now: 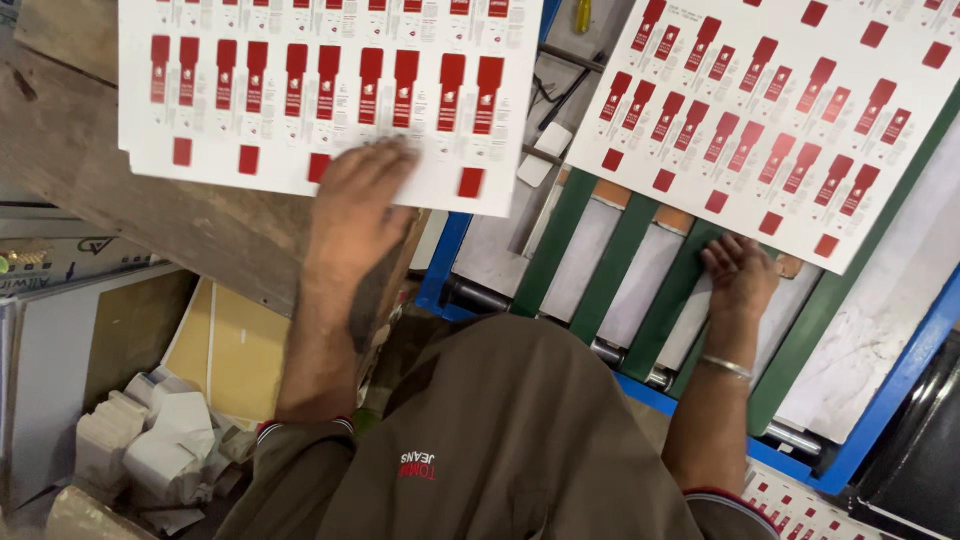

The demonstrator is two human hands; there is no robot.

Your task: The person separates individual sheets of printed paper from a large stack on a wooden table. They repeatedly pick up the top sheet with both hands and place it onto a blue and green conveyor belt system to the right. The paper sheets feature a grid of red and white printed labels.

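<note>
My left hand [355, 205] lies flat, fingers spread, on the near edge of a stack of white printed sheets [250, 110] covered with rows of red label shapes, resting on a wooden board. My right hand [740, 272] touches the near edge of a single, similar printed sheet [780, 110]. That sheet lies tilted across the green belts [560, 240] of a blue-framed machine feed table. The right fingers curl at the sheet's edge; whether they pinch it is unclear. A metal bangle is on the right wrist.
The worn wooden board [120, 190] sits at left. Below it lie cardboard sheets [235, 350] and a pile of white paper scraps [150, 450]. Metal rollers [620, 355] run along the blue frame [890, 390]. More printed sheets [800, 505] show at bottom right.
</note>
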